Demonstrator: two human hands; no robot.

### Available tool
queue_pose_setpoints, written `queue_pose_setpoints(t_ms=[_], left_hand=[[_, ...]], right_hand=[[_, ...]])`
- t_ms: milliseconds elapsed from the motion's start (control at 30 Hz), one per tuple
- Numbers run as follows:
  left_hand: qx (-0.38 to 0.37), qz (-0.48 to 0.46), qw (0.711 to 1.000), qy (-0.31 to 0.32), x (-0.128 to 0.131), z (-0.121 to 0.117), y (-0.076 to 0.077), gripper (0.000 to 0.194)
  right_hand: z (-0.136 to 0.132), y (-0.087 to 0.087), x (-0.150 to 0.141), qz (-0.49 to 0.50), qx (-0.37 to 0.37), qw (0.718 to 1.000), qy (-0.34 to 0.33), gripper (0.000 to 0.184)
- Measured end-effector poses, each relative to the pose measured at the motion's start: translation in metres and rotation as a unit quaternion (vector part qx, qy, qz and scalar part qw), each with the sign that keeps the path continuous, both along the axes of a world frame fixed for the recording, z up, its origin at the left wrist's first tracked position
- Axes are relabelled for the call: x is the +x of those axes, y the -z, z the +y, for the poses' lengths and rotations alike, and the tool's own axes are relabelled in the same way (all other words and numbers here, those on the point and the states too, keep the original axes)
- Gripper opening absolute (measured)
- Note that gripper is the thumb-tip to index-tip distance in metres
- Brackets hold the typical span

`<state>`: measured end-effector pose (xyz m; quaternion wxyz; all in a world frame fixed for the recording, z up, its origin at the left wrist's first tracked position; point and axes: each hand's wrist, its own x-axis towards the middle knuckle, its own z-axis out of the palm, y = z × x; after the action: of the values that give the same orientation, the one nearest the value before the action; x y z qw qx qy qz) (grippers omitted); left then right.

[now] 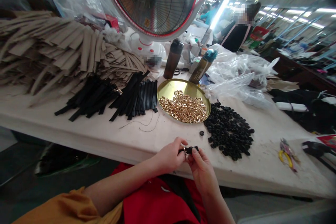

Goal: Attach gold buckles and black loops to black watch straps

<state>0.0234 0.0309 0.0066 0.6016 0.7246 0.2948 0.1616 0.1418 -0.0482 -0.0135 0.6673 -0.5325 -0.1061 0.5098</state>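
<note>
Close to the table's front edge, my left hand (172, 154) and my right hand (203, 168) meet around a short black strap (193, 149). A gold buckle (186, 151) shows on the strap between them. My left fingers are closed on the buckle end, while my right thumb and fingers pinch the other end. Beyond my hands stands a round gold tray (168, 84) with a heap of gold buckles (187, 108). A pile of small black loops (231, 131) lies to the right of the tray. Bundles of black straps (143, 99) lie to its left.
A large stack of brown strips (60, 45) covers the back left. Behind the tray are a fan (154, 0), a dark bottle (173, 59) and a teal-capped bottle (203, 65). Clear plastic bags (236, 73) lie back right; pliers (287, 155) rest at right. A person (237, 29) is farther back.
</note>
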Motion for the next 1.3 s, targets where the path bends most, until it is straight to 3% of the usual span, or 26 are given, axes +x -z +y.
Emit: queue_pose_setpoints(t_ms=[267, 367, 467, 667, 833, 967, 1033, 1133, 1200, 1300], left_hand=[[-0.038, -0.011, 0.999, -0.007, -0.002, -0.005, 0.005, 0.025], [-0.050, 0.025, 0.998, -0.006, -0.006, -0.002, 0.001, 0.028], [-0.010, 0.077, 0.997, -0.003, -0.009, 0.000, -0.005, 0.026], [0.123, 0.157, 0.980, -0.005, -0.008, -0.001, -0.008, 0.025], [0.089, 0.134, 0.986, 0.046, -0.009, 0.007, -0.008, 0.027], [0.013, 0.104, 0.992, 0.071, -0.014, 0.014, -0.014, 0.026], [-0.029, 0.094, 0.993, 0.070, -0.016, 0.014, -0.017, 0.028], [-0.066, 0.085, 0.992, 0.063, -0.017, 0.012, -0.018, 0.031], [-0.076, 0.076, 0.993, 0.052, -0.017, 0.011, -0.016, 0.028], [-0.124, 0.071, 0.989, 0.048, -0.016, 0.010, -0.012, 0.026]], right_hand=[[-0.008, 0.004, -0.008, -0.040, -0.003, 0.998, -0.046, 0.015], [-0.012, 0.005, -0.003, -0.026, 0.021, 0.998, -0.052, 0.026], [-0.015, 0.006, 0.001, 0.010, 0.025, 0.998, -0.057, 0.022], [-0.019, 0.010, 0.002, 0.117, 0.000, 0.983, -0.139, 0.015], [-0.019, 0.008, 0.006, 0.164, -0.013, 0.976, -0.139, 0.011], [-0.013, 0.003, 0.005, 0.076, -0.009, 0.993, -0.094, 0.017], [-0.008, -0.001, 0.003, -0.038, -0.029, 0.996, -0.070, 0.021], [-0.003, -0.004, -0.001, -0.209, -0.067, 0.975, -0.039, 0.027], [-0.003, -0.003, -0.001, -0.250, -0.078, 0.965, -0.031, 0.027], [-0.006, 0.000, 0.003, -0.240, -0.080, 0.964, -0.081, 0.032]])
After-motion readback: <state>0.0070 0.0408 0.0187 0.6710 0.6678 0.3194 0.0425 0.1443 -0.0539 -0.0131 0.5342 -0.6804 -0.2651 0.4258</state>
